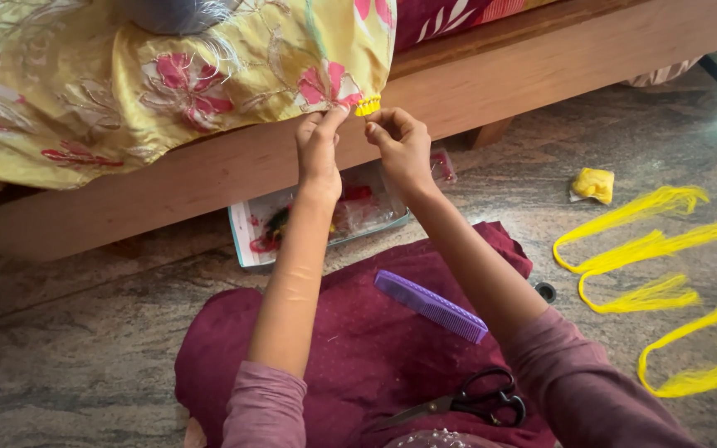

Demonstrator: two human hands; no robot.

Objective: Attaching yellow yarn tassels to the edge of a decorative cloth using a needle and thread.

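Tassel: a small yellow tassel (368,105) sits at the hem corner of the yellow flowered cloth (209,66), pinched between both grips.
Left hand (319,145): grip closed, fingertips pressed on the cloth hem right beside the tassel.
Right hand (400,143): grip clenched on the tassel's other side, thumb and fingers nipping it.
Cloth: it hangs over the wooden bed frame (491,75), just above both grips.
Box: below the grips, a shallow box (246,241) of odds and ends lies on the floor, partly under the bed.
Lap: nearer the person, a purple comb (430,305) rests on maroon fabric (358,348); black scissors (479,402) lie closer still.
Right of the grips: yellow thread bundles (649,249) spread on the stone floor (85,332), with a small yellow wad (593,184) near them.
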